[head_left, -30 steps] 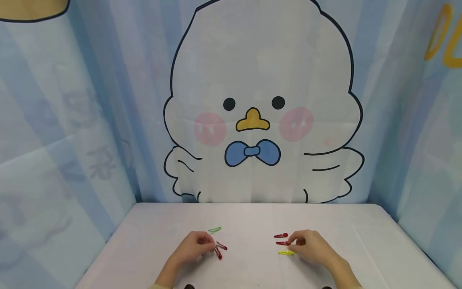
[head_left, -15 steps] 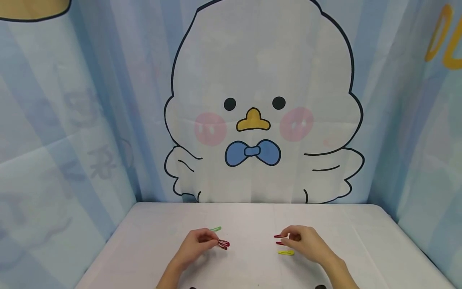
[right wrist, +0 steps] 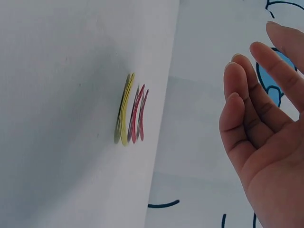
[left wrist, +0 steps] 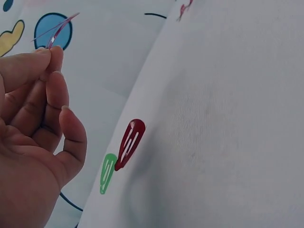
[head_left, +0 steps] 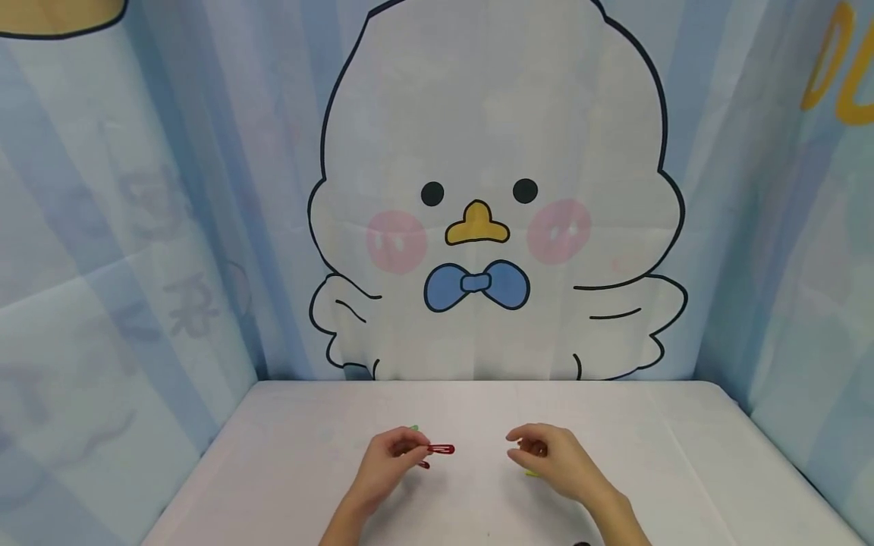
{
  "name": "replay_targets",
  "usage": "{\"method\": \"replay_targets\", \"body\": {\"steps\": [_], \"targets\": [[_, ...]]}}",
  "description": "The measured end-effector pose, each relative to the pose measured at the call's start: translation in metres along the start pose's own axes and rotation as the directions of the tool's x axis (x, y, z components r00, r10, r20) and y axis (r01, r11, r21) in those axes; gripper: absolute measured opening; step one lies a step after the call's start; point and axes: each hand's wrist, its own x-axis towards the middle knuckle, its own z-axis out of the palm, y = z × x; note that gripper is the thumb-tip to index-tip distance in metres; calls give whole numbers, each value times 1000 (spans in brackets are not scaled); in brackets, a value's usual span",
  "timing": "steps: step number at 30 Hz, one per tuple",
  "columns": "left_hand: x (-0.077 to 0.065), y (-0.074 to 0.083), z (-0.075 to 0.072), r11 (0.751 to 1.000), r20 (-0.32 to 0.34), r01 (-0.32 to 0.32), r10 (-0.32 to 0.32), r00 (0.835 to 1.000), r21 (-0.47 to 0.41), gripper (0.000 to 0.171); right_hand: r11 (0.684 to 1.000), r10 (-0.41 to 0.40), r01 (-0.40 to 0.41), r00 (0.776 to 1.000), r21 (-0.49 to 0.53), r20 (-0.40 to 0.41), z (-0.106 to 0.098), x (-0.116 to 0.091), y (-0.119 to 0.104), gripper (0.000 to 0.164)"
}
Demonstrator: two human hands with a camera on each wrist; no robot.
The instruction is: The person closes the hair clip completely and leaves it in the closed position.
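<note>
A red snap hair clip is pinched between the thumb and index finger of my left hand, raised above the table and pointing right. In the left wrist view that clip shows edge-on. Below the hand, another red hair clip lies beside a green hair clip. My right hand hovers with thumb and index finger apart, nothing between them. Under it, a yellow hair clip and two red hair clips lie in a row, mostly hidden by the hand in the head view.
The white table runs back to a hanging cloth printed with a cartoon chick. Blue and white cloth also hangs along the left and right sides.
My left hand has lifted one red clip off the table and moved it right, leaving the other red one behind. My right hand has risen from the clips and shifted left, its fingers spreading.
</note>
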Motion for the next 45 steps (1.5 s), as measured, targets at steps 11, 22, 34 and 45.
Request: {"method": "replay_targets", "body": {"steps": [11,22,34,45], "targets": [[-4,3,14,1000,-12,-2,2,1000,18,13,998,-28,28,1000,55,5,21,4,-13,18],[-6,4,27,1000,14,4,-4,1000,-6,11,984,-121,122,993,133,-11,34,1,-16,16],[-9,9,37,998,11,-48,49,999,-40,11,950,-122,127,992,286,-35,45,1,-26,10],[-8,9,40,998,34,-3,5,999,-64,11,944,-105,123,992,306,-75,48,1,-24,8]]}}
